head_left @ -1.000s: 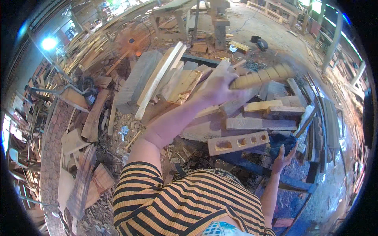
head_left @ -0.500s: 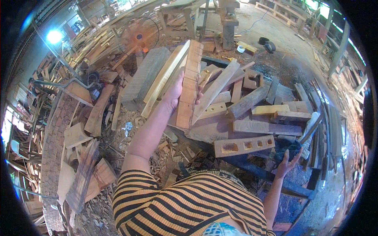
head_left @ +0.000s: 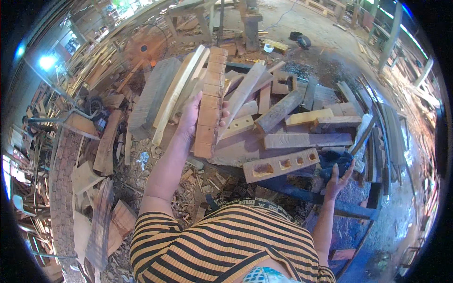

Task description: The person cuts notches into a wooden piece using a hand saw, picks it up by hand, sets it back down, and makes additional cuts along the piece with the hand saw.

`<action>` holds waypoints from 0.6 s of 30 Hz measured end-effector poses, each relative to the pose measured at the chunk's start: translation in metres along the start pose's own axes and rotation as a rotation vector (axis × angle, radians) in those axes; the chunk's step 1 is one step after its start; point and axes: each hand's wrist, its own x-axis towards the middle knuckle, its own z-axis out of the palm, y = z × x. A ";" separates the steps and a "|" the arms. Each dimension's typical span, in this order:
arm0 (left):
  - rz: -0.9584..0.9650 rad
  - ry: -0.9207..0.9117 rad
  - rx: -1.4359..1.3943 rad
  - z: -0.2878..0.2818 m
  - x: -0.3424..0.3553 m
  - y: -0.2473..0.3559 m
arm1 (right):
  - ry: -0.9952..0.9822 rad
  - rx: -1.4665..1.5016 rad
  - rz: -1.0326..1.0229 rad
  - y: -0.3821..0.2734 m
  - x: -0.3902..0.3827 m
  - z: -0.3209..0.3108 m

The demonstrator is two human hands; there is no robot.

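Note:
My left hand [head_left: 192, 112] is closed around a long reddish-brown wooden block [head_left: 210, 101] with lines across its face. The block stands tilted up, its far end over the wood pile. On the right, my right hand [head_left: 338, 178] has its fingers apart, close against a dark blue cloth-like bundle [head_left: 330, 162]; whether they touch it, I cannot tell. Left of that bundle lies a pale wooden beam [head_left: 295, 163] with several square holes cut in it. Just beyond the held block rests a plain plank [head_left: 243, 96].
Several wooden pieces, among them a drilled block [head_left: 239, 126] and a yellowish block [head_left: 309, 117], crowd the low work surface. A thick grey timber [head_left: 153, 96] lies at left, beside a wheelbarrow [head_left: 78, 122]. Wood chips [head_left: 188, 184] cover the ground.
The whole view has shifted, so everything sits a little further left and higher. My left hand still grips the block, and my right hand stays near the dark bundle.

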 end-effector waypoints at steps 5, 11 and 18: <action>-0.014 -0.065 0.047 0.024 -0.006 -0.012 | -0.009 0.039 -0.023 -0.005 0.001 0.002; -0.131 -0.051 0.101 0.056 -0.002 -0.032 | -0.031 0.044 0.072 -0.019 0.003 -0.004; -0.248 -0.231 0.382 0.056 0.025 -0.057 | 0.002 0.040 0.070 -0.014 0.005 -0.001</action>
